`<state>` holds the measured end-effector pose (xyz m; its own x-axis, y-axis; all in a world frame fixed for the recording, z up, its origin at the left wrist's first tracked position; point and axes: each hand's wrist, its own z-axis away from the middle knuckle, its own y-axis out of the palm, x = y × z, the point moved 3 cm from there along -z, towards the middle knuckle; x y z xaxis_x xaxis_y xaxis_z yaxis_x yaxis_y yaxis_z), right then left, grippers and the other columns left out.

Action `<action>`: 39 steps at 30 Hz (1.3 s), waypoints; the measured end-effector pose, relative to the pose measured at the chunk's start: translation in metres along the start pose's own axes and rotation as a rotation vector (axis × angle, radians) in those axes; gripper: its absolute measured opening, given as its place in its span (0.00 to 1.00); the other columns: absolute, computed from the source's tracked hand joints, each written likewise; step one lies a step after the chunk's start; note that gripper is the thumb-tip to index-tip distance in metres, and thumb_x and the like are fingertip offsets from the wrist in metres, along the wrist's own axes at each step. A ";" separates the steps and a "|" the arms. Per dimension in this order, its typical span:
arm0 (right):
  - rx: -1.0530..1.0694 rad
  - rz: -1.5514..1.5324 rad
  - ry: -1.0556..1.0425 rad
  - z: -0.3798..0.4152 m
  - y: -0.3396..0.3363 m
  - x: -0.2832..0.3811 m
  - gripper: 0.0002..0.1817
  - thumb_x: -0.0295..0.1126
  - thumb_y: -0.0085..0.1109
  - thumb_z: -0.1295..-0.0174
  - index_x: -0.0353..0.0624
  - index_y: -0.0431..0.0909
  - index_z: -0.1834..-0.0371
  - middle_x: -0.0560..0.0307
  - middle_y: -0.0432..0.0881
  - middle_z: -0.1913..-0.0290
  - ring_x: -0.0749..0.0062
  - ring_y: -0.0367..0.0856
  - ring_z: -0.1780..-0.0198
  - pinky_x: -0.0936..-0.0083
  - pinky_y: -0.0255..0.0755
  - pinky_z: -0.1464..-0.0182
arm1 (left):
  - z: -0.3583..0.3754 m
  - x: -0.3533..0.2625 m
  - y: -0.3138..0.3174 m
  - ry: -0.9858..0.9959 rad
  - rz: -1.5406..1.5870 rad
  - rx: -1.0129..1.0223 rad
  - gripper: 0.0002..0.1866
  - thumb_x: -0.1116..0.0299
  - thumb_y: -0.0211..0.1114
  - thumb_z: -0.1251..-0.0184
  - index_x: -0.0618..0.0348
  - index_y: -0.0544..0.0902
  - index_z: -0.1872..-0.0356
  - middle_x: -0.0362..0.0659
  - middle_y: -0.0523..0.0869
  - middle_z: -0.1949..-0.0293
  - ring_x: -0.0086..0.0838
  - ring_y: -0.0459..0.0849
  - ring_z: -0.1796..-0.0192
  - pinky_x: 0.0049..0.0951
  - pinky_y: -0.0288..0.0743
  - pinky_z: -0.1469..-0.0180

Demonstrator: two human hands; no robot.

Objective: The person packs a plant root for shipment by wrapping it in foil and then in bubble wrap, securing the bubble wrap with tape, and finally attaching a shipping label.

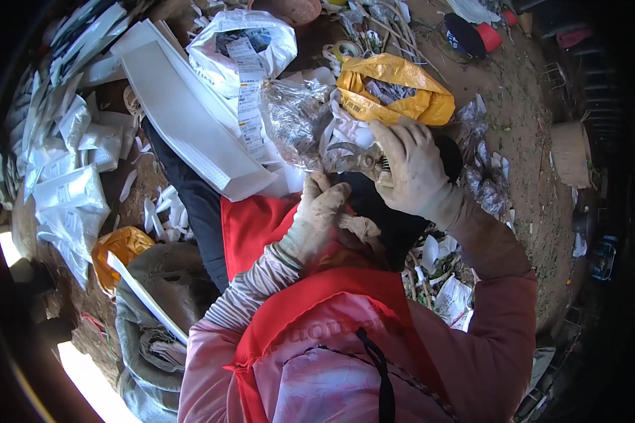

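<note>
By clr bag [293, 116], printed lbls [250, 99]

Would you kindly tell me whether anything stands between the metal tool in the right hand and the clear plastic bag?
Nothing visible does: the metal tool in the right hand lies close beside the clear plastic bag, whose lower end is at the left hand. Whether tool and bag touch, I cannot tell.
</note>
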<state>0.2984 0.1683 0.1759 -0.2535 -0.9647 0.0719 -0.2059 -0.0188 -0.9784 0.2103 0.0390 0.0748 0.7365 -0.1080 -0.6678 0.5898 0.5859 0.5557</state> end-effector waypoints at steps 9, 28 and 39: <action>-0.070 0.131 -0.007 -0.013 0.013 -0.008 0.45 0.34 0.65 0.59 0.35 0.59 0.32 0.47 0.69 0.47 0.53 0.64 0.40 0.48 0.47 0.30 | -0.005 0.012 -0.005 0.079 0.028 0.060 0.22 0.71 0.63 0.39 0.56 0.62 0.48 0.40 0.69 0.62 0.22 0.68 0.65 0.26 0.70 0.63; 0.161 0.294 -0.162 -0.039 0.041 0.002 0.22 0.35 0.57 0.49 0.35 0.71 0.52 0.47 0.77 0.59 0.56 0.77 0.55 0.63 0.74 0.57 | -0.013 0.036 -0.020 0.154 -0.381 -0.142 0.21 0.61 0.58 0.37 0.63 0.63 0.51 0.46 0.75 0.64 0.29 0.75 0.64 0.33 0.74 0.62; 0.230 0.366 -0.106 -0.045 0.011 -0.018 0.21 0.36 0.57 0.46 0.39 0.73 0.50 0.48 0.79 0.56 0.60 0.79 0.53 0.58 0.71 0.50 | -0.002 0.024 -0.016 0.042 -0.387 -0.180 0.20 0.61 0.58 0.36 0.64 0.63 0.52 0.48 0.74 0.61 0.30 0.74 0.62 0.33 0.73 0.60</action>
<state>0.2580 0.1973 0.1725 -0.1694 -0.9400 -0.2962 0.0980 0.2830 -0.9541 0.2182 0.0285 0.0492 0.4562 -0.3166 -0.8316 0.7499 0.6399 0.1677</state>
